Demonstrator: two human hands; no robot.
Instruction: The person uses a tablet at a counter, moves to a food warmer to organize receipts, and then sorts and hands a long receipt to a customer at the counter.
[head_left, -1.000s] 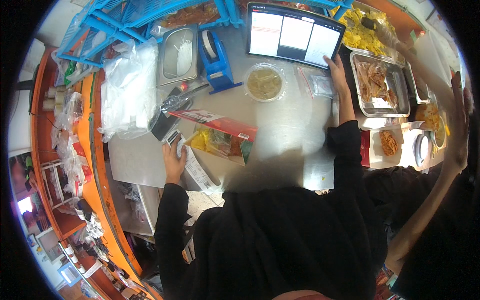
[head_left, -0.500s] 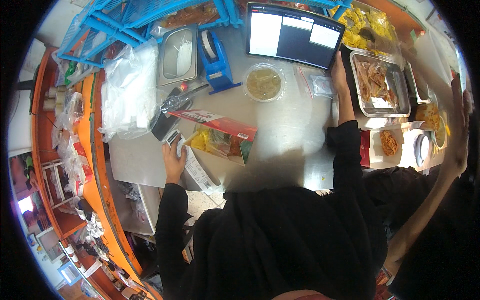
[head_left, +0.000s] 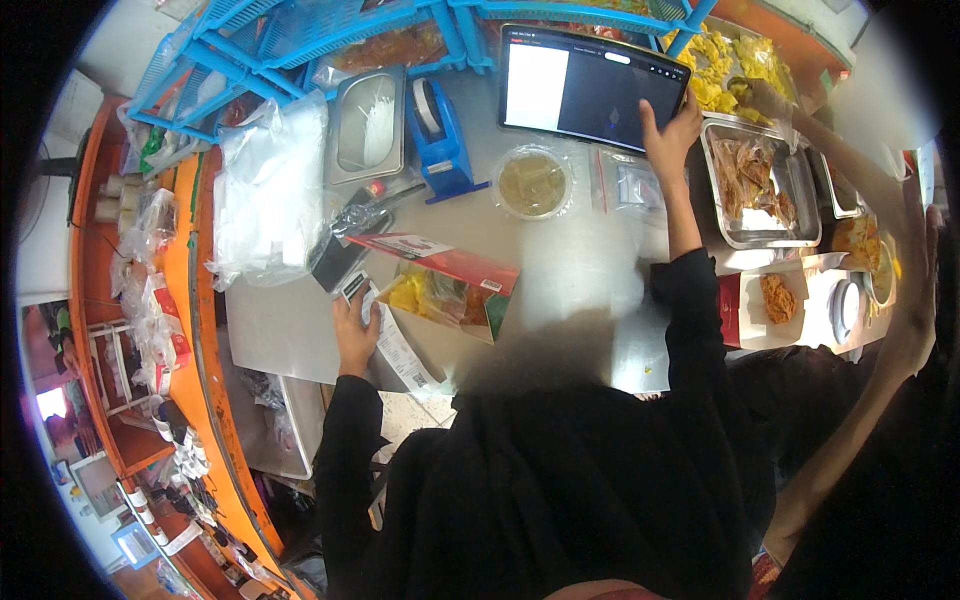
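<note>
Black-framed rectangular tablet [head_left: 580, 90] at your right hand [head_left: 672, 138], thumb and fingers spread.
Your left hand [head_left: 355, 332] pinches a long white printed paper receipt [head_left: 402, 352].

The tablet [head_left: 590, 90] is framed in black, its screen split between white and near-black. The food box [head_left: 440, 258] is coloured red, white and green, the receipt [head_left: 402, 355] printed dark on white. Bright blue is shared by the tape dispenser [head_left: 447, 160] and latticed crate [head_left: 340, 42].

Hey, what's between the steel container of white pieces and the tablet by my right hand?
In the head view, the blue tape dispenser stands between the steel container and the tablet near your right hand.
</note>
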